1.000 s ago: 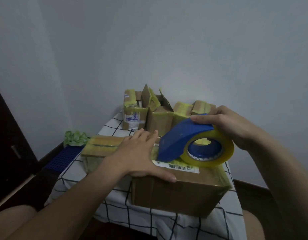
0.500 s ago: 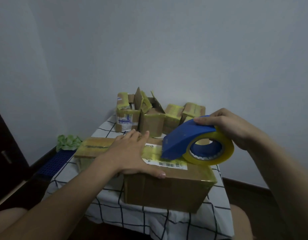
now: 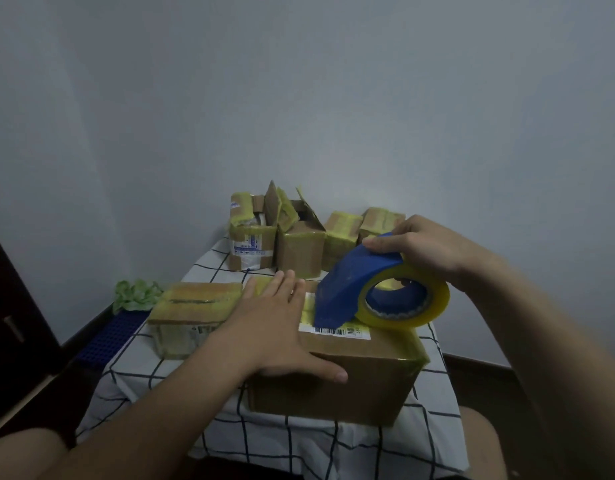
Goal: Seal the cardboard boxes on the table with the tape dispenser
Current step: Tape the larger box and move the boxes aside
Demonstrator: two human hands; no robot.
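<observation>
A large cardboard box (image 3: 351, 382) with a barcode label stands at the near edge of the table (image 3: 153, 368). My left hand (image 3: 274, 334) lies flat on its top, fingers spread, thumb over the front edge. My right hand (image 3: 423, 247) grips the blue tape dispenser (image 3: 354, 278) with its yellowish tape roll (image 3: 434, 306); the dispenser's front edge rests on the box top by the label. A smaller taped box (image 3: 191, 306) sits to the left.
Several small taped boxes (image 3: 299, 244) stand at the table's far end against the wall, one with its flaps up. A green crumpled thing (image 3: 136, 294) and a blue mat (image 3: 108, 337) lie on the floor at the left. My knees flank the checked tablecloth.
The dispenser has come down from just above the box until its front edge touches the top. My left hand stays flat on the box. The view has shifted slightly.
</observation>
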